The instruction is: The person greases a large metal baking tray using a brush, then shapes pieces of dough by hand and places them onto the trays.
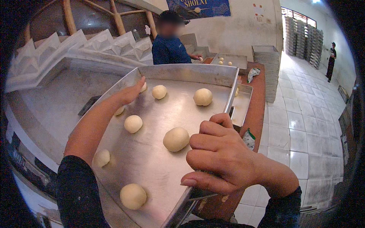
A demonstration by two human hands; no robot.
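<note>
A large rectangular metal tray [159, 182] with raised walls spreads out in front of me, carrying several round pale dough balls [176, 139] spaced apart. My right hand [220, 155] is closed over the right rim, its fingers curled and its thumb lower down. At the far left side my left hand [130, 94] grips the tray's wall; most of its fingers are hidden. One dough ball [143, 87] shows partly beside that hand. My left wrist and forearm partly cover another dough ball [119, 110].
Beyond the tray a person [170, 47] in a blue shirt reaches toward another tray [234, 60] with dough balls. A reddish-brown table [254, 110] runs along the right, with a tall stack of trays [266, 72] beside it. White floor tiles [292, 133] extend right, where another person [331, 62] stands.
</note>
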